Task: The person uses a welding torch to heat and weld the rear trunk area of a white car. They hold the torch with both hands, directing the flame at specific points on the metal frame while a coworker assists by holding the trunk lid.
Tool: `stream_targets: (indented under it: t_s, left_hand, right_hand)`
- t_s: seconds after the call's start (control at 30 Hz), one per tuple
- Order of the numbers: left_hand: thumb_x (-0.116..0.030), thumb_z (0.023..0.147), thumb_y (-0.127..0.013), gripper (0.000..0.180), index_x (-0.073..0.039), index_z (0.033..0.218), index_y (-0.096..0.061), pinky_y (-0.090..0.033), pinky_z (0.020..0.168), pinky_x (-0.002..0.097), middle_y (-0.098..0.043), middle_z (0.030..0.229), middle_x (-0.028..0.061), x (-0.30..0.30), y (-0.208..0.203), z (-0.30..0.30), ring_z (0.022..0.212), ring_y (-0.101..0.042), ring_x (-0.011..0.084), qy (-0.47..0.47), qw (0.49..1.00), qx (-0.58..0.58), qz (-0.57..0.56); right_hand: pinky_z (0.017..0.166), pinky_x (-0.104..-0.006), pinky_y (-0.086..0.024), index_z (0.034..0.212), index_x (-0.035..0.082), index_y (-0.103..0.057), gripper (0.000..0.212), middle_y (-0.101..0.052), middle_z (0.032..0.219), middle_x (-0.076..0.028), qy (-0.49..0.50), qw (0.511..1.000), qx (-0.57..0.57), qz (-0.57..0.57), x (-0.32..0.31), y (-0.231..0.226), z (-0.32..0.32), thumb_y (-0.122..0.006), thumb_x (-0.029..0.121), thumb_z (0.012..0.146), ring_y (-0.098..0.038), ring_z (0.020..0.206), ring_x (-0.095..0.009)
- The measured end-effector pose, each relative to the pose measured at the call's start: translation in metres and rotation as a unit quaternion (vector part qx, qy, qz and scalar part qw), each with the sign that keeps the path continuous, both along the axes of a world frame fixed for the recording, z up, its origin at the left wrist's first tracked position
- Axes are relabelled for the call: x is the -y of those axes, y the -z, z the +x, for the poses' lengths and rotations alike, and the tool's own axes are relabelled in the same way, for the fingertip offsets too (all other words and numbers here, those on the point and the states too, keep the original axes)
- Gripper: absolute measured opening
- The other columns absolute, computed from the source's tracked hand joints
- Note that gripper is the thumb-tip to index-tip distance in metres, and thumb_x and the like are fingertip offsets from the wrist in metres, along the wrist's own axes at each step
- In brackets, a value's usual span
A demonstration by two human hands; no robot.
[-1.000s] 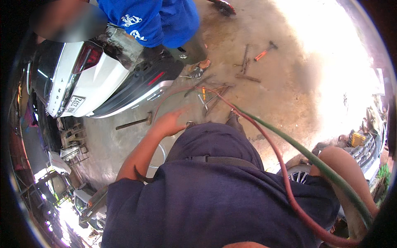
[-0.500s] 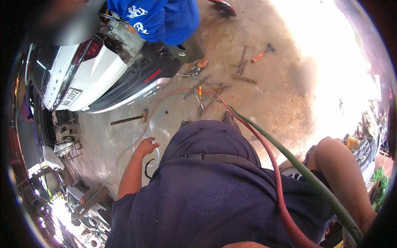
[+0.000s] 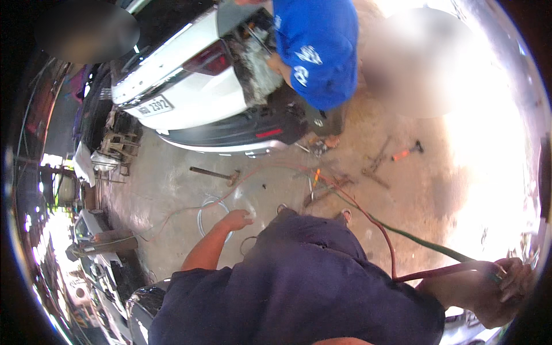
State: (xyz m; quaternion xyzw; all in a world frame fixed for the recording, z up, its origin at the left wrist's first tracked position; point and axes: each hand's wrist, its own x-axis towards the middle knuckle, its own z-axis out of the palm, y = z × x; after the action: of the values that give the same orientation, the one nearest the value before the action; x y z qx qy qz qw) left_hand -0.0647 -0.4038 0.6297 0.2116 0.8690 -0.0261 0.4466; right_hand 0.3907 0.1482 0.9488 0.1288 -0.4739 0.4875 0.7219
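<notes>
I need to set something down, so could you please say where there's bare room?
Bare floor lies left, between stool and mallet, and right, between the orange-handled hammer and green hose. It is crowded ahead of the feet, where tools lie by the red hose, and near the left hand, by the coiled tube.

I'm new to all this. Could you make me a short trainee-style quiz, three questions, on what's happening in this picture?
1. True or false: the left hand is gripping the orange-handled hammer.
2. Multiple choice: which colours are the two hoses that run to the right hand?
A) blue and yellow
B) red and green
C) white and black
3. Fill the blank: the co-worker beside the white car wears a ____ shirt.

Key:
1. False; the hammer lies on the floor.
2. B
3. blue
</notes>
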Motion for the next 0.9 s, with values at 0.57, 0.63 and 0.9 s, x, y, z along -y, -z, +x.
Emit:
stream_targets:
  t_s: [0.57, 0.63, 0.9]
  left_hand:
    - [-0.041, 0.099, -0.064, 0.054, -0.006, 0.141, -0.057, -0.057, 0.086, 0.0424, -0.060, 0.136, 0.0136, 0.121, 0.007, -0.337, 0.111, -0.066, 0.0278, -0.581, 0.710, -0.007, 0.398]
    - [-0.045, 0.100, -0.063, 0.070, -0.005, 0.153, -0.043, -0.055, 0.093, 0.0444, -0.049, 0.149, 0.0170, 0.149, -0.027, -0.423, 0.122, -0.061, 0.0298, -0.600, 0.630, -0.052, 0.490]
    - [-0.063, 0.094, -0.064, 0.103, 0.006, 0.160, -0.024, -0.043, 0.111, 0.0474, -0.043, 0.153, 0.0190, 0.214, -0.122, -0.701, 0.138, -0.049, 0.0345, -0.598, 0.349, 0.034, 0.721]
  right_hand:
    - [0.045, -0.0177, -0.042, 0.099, 0.008, -0.057, 0.017, -0.054, 0.079, -0.001, 0.143, 0.887, 0.257, -0.356, 0.052, 0.141, -0.157, -0.068, 0.021, 0.101, -0.048, 0.056, -0.003]
    - [0.045, -0.0200, -0.041, 0.096, 0.010, -0.055, 0.017, -0.054, 0.077, 0.000, 0.180, 0.834, 0.290, -0.433, 0.077, 0.172, -0.184, -0.064, 0.023, 0.102, -0.047, 0.054, -0.004]
    - [0.043, -0.0260, -0.042, 0.091, 0.011, -0.053, 0.018, -0.056, 0.071, -0.002, 0.245, 0.667, 0.292, -0.640, 0.189, 0.257, -0.259, -0.064, 0.022, 0.099, -0.050, 0.049, -0.010]
